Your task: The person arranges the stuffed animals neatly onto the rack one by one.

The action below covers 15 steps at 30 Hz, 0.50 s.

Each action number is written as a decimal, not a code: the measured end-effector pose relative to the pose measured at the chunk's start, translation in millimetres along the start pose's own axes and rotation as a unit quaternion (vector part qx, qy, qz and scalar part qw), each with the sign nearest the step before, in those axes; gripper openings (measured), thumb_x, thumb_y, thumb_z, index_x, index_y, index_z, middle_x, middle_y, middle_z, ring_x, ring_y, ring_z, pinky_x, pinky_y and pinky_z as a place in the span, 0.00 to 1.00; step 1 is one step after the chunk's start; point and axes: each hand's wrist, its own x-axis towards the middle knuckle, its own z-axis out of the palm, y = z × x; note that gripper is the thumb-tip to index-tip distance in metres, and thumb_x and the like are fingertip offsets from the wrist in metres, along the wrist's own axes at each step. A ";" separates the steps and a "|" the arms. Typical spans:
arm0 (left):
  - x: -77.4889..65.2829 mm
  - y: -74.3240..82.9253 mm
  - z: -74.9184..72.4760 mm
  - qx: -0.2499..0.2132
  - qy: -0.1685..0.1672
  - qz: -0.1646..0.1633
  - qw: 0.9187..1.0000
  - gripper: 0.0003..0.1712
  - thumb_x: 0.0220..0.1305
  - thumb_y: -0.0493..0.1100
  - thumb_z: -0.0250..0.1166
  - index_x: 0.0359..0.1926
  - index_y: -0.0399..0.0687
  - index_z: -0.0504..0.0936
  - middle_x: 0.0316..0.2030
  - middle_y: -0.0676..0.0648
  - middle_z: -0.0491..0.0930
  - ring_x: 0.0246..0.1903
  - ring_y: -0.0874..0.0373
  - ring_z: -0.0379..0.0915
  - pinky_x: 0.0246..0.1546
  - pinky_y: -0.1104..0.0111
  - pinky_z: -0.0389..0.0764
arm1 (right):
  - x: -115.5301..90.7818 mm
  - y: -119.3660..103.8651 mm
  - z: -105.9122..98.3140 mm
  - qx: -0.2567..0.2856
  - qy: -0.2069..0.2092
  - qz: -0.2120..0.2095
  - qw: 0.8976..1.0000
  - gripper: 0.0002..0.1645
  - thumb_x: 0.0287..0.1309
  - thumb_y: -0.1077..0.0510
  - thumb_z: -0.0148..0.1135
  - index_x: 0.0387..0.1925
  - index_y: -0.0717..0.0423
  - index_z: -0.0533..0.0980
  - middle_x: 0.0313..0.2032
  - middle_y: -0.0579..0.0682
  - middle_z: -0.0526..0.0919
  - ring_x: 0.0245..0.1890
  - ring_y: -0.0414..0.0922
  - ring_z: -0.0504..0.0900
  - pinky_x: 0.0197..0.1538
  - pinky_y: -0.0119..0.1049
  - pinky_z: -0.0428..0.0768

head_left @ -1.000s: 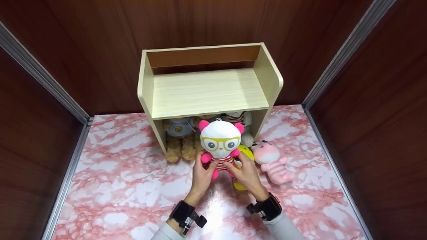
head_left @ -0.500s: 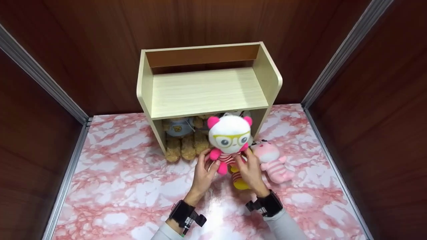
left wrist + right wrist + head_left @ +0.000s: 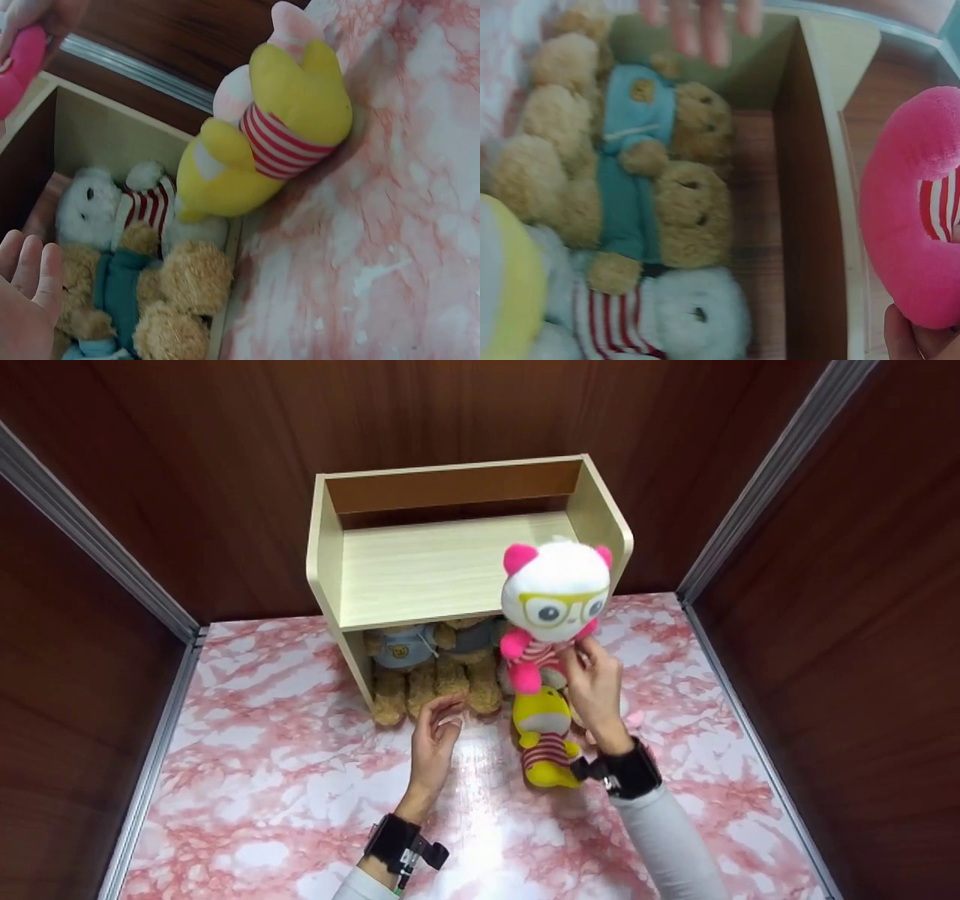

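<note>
The right hand (image 3: 596,690) pinches the panda (image 3: 559,592) by its striped body, while the left hand (image 3: 433,742) is relaxed, fingers loosely bent and holding nothing. Half a second ago both hands had the panda low before the lower compartment; now the left has let go and the panda is higher, in front of the right part of the shelf (image 3: 420,570), so the right hand seems to carry it alone. Below it lies the yellow toy (image 3: 546,746), with the pink toy (image 3: 636,718) mostly hidden behind the right wrist. The head view cuts off the bears' heads; the right wrist view shows the faces of the blue bear (image 3: 637,109), teal bear (image 3: 630,210) and white bear (image 3: 701,319), side by side inside
</note>
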 end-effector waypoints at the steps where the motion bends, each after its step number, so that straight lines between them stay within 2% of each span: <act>1: -0.3 -1.3 -1.5 0.002 0.003 -0.004 1.000 0.22 0.71 0.24 0.53 0.64 0.26 0.68 0.62 0.27 0.74 0.59 0.50 0.74 0.56 0.69 0.77 | 4.9 3.9 1.5 -0.004 0.004 -0.004 1.000 0.02 0.61 0.76 0.64 0.32 0.73 0.80 0.28 0.65 0.85 0.26 0.35 0.74 0.32 0.20 0.72; 4: -1.5 -5.4 -5.0 0.010 0.013 -0.017 1.000 0.22 0.71 0.23 0.53 0.64 0.23 0.67 0.61 0.31 0.76 0.59 0.50 0.75 0.56 0.69 0.77 | 20.8 10.4 5.4 -0.005 0.010 -0.004 1.000 0.04 0.64 0.72 0.64 0.33 0.71 0.80 0.24 0.61 0.81 0.25 0.36 0.71 0.29 0.22 0.68; 7: -2.5 -8.2 -7.4 0.013 0.018 -0.028 0.999 0.22 0.71 0.24 0.53 0.64 0.23 0.67 0.61 0.32 0.76 0.61 0.43 0.74 0.55 0.68 0.77 | 36.5 11.0 8.3 -0.004 0.014 -0.001 1.000 0.04 0.66 0.69 0.64 0.35 0.69 0.80 0.23 0.56 0.77 0.24 0.38 0.71 0.28 0.25 0.68; 11: -4.0 -9.9 -9.8 0.018 0.019 -0.038 0.999 0.22 0.71 0.26 0.55 0.64 0.24 0.68 0.60 0.30 0.75 0.62 0.34 0.71 0.56 0.66 0.77 | 57.2 11.1 11.8 -0.008 0.023 0.004 1.000 0.07 0.68 0.66 0.63 0.36 0.68 0.80 0.25 0.54 0.78 0.25 0.41 0.72 0.30 0.28 0.69; 15: -5.3 -11.1 -11.7 0.024 0.018 -0.044 0.999 0.22 0.72 0.26 0.54 0.65 0.26 0.69 0.60 0.34 0.77 0.62 0.35 0.70 0.56 0.68 0.76 | 76.6 12.8 17.0 -0.029 0.025 0.015 0.999 0.08 0.69 0.63 0.63 0.38 0.68 0.80 0.28 0.55 0.80 0.27 0.43 0.74 0.33 0.30 0.70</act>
